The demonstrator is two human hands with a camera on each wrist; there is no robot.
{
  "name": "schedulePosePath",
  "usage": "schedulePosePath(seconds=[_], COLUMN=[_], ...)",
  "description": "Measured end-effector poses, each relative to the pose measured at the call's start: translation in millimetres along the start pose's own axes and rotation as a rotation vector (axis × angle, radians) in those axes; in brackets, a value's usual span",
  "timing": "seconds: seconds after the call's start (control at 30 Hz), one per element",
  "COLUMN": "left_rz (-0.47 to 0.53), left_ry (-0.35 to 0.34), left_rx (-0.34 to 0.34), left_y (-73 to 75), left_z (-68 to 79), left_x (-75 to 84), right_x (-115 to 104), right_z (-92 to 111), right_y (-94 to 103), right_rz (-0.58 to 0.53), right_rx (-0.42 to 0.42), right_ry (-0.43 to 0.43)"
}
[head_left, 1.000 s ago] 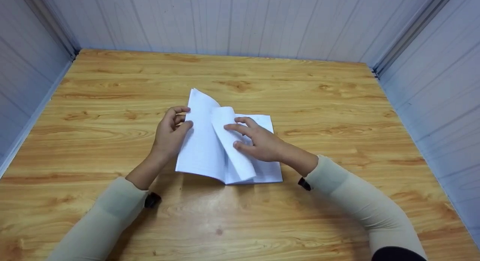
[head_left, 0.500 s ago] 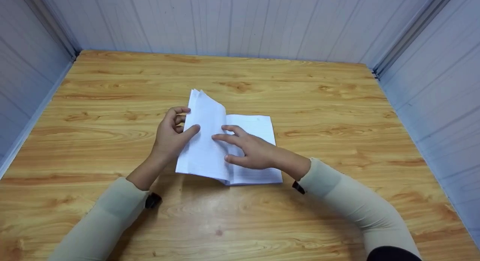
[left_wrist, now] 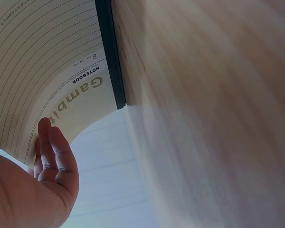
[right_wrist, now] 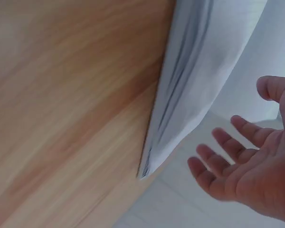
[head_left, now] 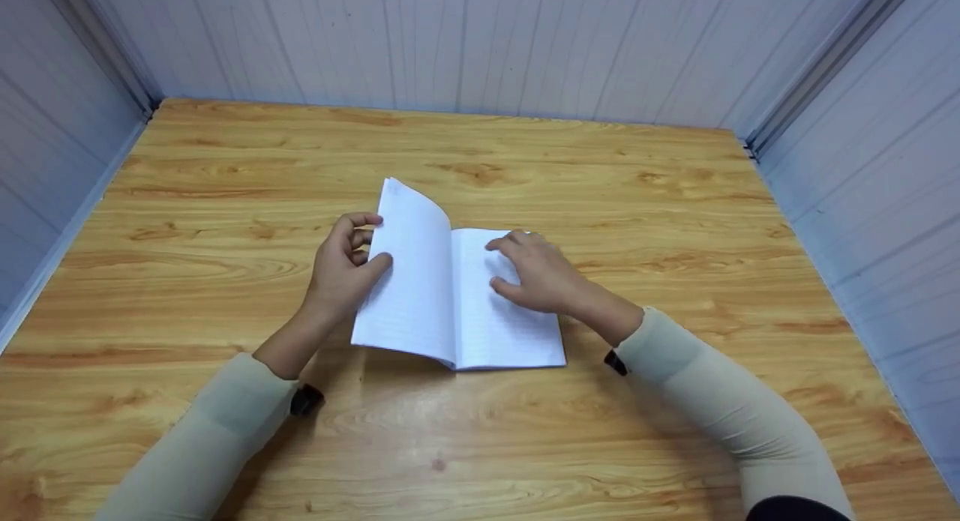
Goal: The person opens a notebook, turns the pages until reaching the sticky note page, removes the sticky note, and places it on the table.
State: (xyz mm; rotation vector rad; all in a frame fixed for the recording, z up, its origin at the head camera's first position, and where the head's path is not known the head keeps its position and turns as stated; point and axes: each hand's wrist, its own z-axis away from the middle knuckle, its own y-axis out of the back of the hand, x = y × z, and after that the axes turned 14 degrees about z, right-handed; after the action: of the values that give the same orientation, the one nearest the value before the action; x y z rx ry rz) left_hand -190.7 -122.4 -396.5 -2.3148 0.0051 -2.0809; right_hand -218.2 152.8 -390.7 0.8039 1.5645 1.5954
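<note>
Quietly, a notebook (head_left: 431, 296) lies spread on the table (head_left: 480, 446), left half lifted | left hand (head_left: 341, 270) pinches that half by its outer edge | right hand (head_left: 546, 275), holding nothing, hovers loose-fingered above the right half

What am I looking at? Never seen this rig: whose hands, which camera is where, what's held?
There's no robot: a person works bare-handed in light beige fabric sleeves. The wide picture comes from a head-worn camera looking forward and down; the closer two come from cameras on each wrist. On the brown wood-grain table rests an open, white-paged paper notebook; the left wrist view shows its cream printed cover and dark spine strip. The left hand holds the notebook's raised left side by the outer edge, thumb on the page, fingers behind. The right hand is over the right page and holds nothing.
</note>
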Motion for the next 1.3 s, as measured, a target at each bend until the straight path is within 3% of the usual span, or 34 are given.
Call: schedulePosePath(seconds=[0.23, 0.47, 1.3], left_rz=[0.029, 0.047, 0.03], left_ry=[-0.014, -0.009, -0.014], left_rx=[-0.005, 0.0, -0.006], left_y=[0.3, -0.3, 1.1], left_z=[0.0, 1.3, -0.6], left_x=[-1.1, 0.0, -1.7], right_x=[24.2, 34.8, 38.8], right_z=[-0.8, -1.6, -2.2], right_y=[-4.9, -11.5, -12.8], right_rz=[0.092, 0.138, 0.076], right_rx=[-0.142, -0.234, -0.198], right_ry=[-0.178, -0.207, -0.152])
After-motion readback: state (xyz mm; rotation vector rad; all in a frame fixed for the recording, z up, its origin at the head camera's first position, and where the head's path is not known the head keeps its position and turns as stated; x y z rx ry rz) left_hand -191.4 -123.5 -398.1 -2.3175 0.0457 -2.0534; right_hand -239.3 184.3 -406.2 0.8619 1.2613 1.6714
